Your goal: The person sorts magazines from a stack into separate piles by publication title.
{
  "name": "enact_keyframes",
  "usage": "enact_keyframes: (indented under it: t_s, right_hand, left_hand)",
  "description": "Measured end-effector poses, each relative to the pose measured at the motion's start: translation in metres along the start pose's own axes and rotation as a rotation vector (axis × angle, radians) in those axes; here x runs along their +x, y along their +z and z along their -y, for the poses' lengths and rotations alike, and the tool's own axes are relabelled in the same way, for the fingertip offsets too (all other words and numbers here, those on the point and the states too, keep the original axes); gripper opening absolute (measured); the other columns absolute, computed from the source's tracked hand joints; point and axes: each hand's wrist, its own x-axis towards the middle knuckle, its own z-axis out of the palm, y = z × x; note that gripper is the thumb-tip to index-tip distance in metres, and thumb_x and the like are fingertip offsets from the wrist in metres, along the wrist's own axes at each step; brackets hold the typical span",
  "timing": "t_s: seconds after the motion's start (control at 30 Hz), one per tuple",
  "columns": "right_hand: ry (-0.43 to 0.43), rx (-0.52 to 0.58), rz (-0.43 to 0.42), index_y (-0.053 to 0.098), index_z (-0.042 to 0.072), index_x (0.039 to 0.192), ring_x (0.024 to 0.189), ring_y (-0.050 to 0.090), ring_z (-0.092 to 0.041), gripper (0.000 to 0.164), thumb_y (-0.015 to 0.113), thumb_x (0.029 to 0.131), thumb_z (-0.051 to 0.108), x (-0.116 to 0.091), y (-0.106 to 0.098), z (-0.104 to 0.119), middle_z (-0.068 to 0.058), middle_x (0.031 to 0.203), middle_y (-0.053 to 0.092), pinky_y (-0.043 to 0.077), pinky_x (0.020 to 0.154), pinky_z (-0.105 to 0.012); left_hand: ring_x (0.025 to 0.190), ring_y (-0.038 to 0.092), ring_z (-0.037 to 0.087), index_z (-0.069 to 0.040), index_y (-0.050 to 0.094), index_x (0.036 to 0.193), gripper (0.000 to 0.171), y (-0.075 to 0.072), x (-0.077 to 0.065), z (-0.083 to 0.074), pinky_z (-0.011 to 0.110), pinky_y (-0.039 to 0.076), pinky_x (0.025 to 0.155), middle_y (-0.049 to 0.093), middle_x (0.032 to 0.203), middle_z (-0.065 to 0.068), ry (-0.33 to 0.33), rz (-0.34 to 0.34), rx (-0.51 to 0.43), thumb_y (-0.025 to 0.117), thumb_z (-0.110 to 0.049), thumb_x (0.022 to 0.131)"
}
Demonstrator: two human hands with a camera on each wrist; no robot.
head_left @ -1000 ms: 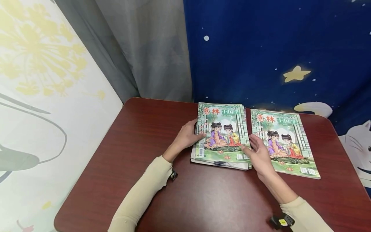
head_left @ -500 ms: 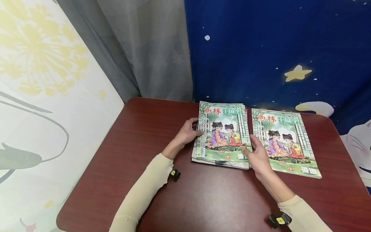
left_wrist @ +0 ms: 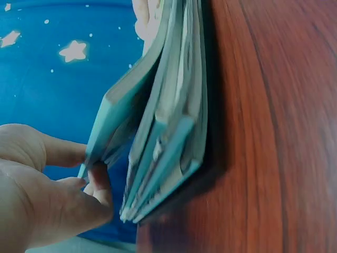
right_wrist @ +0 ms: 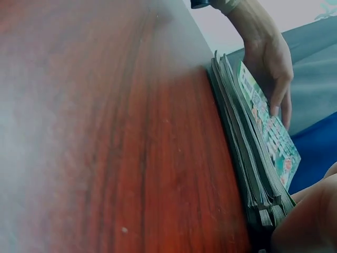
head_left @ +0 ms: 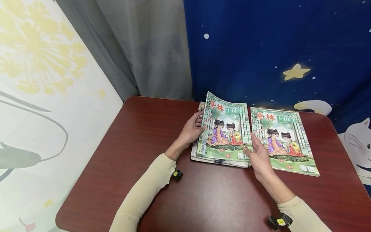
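Observation:
A magazine (head_left: 227, 129) with two cartoon figures in robes on its green cover lies tilted over a stack of magazines (head_left: 218, 162). My left hand (head_left: 191, 129) pinches its left edge, thumb above and fingers below. In the left wrist view that side of the magazine (left_wrist: 118, 100) stands off the stack with a gap under it. At the lower right edge is my right hand (head_left: 261, 159), its thumb on the cover and its fingers along the side. The right wrist view shows that hand (right_wrist: 310, 221) at the near corner of the stack (right_wrist: 245, 137).
Another magazine (head_left: 285, 141) with the same cover lies flat to the right, partly behind my right hand. The dark red wooden table (head_left: 139, 135) ends at the back against a blue curtain (head_left: 246, 48) and a grey curtain (head_left: 156, 48).
My left hand has raised the left side of the top magazine off the stack and shifted it slightly right, so its upper left corner bends up. The right hand has barely moved.

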Motion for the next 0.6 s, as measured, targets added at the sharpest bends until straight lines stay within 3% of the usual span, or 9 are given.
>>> enact_keyframes:
  t_s: [0.13, 0.27, 0.4, 0.53, 0.6]
  right_hand:
    - [-0.01, 0.039, -0.02, 0.005, 0.019, 0.172, 0.167, -0.002, -0.022, 0.083, 0.051, 0.106, -0.001, -0.003, 0.001, 0.001, 0.004, 0.179, -0.002, 0.001, 0.134, -0.044]
    - [-0.016, 0.077, -0.063, 0.01, 0.019, 0.172, 0.167, 0.001, -0.02, 0.081, 0.049, 0.104, -0.005, -0.009, -0.001, 0.004, 0.005, 0.18, 0.004, 0.008, 0.134, -0.043]
    - [-0.006, 0.119, -0.112, 0.018, 0.02, 0.171, 0.167, 0.004, -0.018, 0.081, 0.049, 0.102, -0.009, -0.016, -0.008, 0.008, 0.007, 0.179, 0.008, 0.016, 0.134, -0.04]
    - [0.001, 0.204, -0.158, 0.024, 0.022, 0.17, 0.166, 0.004, -0.014, 0.083, 0.049, 0.1, -0.013, -0.022, -0.022, 0.011, 0.008, 0.179, 0.012, 0.018, 0.133, -0.034]
    - [-0.007, 0.27, -0.181, 0.026, 0.022, 0.169, 0.165, 0.004, -0.008, 0.081, 0.049, 0.1, -0.015, -0.024, -0.03, 0.012, 0.01, 0.178, 0.014, 0.02, 0.131, -0.026]
  left_hand:
    - [0.141, 0.055, 0.032, -0.02, 0.037, 0.165, 0.068, 0.004, -0.001, -0.005, 0.045, 0.052, 0.111, 0.049, 0.157, 0.021, 0.013, 0.006, -0.056, 0.058, 0.0, 0.103]
    - [0.125, 0.066, 0.033, -0.018, 0.039, 0.164, 0.068, 0.009, -0.002, -0.01, 0.037, 0.059, 0.094, 0.057, 0.149, 0.023, 0.008, 0.034, -0.147, 0.058, 0.004, 0.102]
    - [0.104, 0.069, 0.022, -0.023, 0.042, 0.161, 0.069, 0.017, -0.004, -0.014, 0.029, 0.057, 0.076, 0.059, 0.145, 0.023, -0.043, 0.07, -0.286, 0.059, 0.006, 0.101]
    - [0.093, 0.07, 0.017, -0.025, 0.043, 0.16, 0.07, 0.03, -0.002, -0.019, 0.029, 0.057, 0.069, 0.059, 0.145, 0.025, -0.07, 0.097, -0.406, 0.06, 0.008, 0.1]
    - [0.092, 0.07, 0.017, -0.023, 0.044, 0.159, 0.07, 0.038, 0.0, -0.023, 0.03, 0.056, 0.069, 0.059, 0.144, 0.027, -0.062, 0.106, -0.437, 0.06, 0.01, 0.1]
